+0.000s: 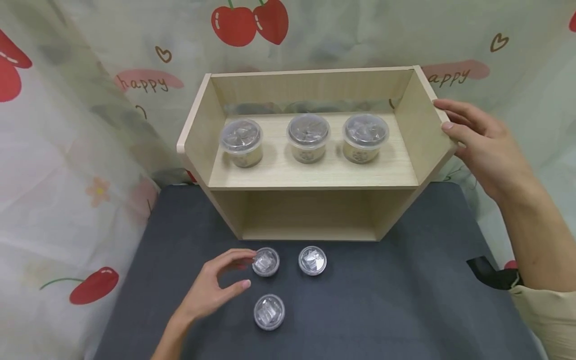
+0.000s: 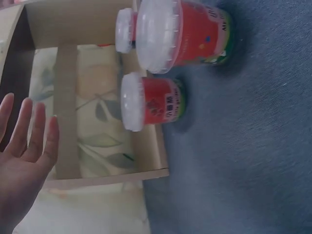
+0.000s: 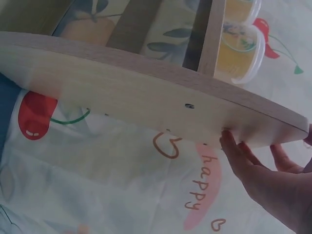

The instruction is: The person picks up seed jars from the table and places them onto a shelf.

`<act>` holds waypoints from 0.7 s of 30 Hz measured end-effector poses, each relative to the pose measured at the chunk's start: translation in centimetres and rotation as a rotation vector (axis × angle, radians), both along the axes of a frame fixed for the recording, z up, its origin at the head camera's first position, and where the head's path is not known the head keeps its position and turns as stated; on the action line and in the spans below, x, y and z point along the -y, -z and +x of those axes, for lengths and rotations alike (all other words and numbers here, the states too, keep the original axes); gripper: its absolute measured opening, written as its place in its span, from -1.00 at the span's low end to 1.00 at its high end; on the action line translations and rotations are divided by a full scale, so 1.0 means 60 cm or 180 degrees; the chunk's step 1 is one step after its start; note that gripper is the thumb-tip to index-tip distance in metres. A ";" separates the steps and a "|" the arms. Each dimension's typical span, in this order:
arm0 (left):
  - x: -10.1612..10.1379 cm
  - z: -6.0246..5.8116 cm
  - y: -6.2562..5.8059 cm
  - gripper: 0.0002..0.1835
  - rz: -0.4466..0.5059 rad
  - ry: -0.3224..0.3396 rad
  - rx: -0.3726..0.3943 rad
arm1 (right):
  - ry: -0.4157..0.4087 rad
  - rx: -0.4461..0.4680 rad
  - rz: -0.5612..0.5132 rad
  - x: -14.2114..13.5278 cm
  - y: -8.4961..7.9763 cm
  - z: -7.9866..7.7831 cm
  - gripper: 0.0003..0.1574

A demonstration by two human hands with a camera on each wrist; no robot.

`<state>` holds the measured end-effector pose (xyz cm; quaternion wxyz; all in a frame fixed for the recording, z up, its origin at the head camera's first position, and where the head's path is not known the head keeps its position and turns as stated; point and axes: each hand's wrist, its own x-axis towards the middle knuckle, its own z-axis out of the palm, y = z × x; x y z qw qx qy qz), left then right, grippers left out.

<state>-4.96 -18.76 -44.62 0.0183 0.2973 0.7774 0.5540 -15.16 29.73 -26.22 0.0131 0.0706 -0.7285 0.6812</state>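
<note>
Straight and slightly spread, the fingers of my left hand [image 1: 220, 282] reach toward the left-hand small lidded cup [image 1: 266, 262], fingertips right at its lid in the head view. In the left wrist view that red-labelled cup [image 2: 158, 100] stands beside the front cup [image 2: 204, 34]. A similar cup [image 1: 312, 260] is to its right, and the front cup [image 1: 269, 312] sits nearer me. My right hand [image 1: 483, 142] holds the right side panel of a pale wooden two-tier shelf [image 1: 315, 180], thumb at its front edge; in the right wrist view, fingertips [image 3: 229, 136] touch the panel's outer face.
Three clear-lidded cups with yellow labels stand in a row on the upper shelf: left cup [image 1: 243, 142], middle cup [image 1: 308, 137], right cup [image 1: 365, 137]. A dark grey cloth [image 1: 360, 310] covers the table. Behind hangs a printed curtain [image 1: 342, 35].
</note>
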 end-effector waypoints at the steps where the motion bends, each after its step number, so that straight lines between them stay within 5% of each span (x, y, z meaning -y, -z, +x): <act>1: -0.001 0.001 0.006 -0.44 -0.0022 0.0002 0.0001 | -0.0057 -0.0011 -0.0086 -0.002 0.002 0.000 -0.41; 13: -0.024 0.042 0.078 -0.39 0.0035 -0.0090 -0.0076 | -0.0418 -0.0173 -0.0403 -0.016 0.023 -0.008 -0.39; 21: -0.024 0.064 0.148 -0.38 0.0007 -0.0152 0.0064 | -0.0583 -0.0266 -0.0468 -0.016 0.025 -0.012 -0.41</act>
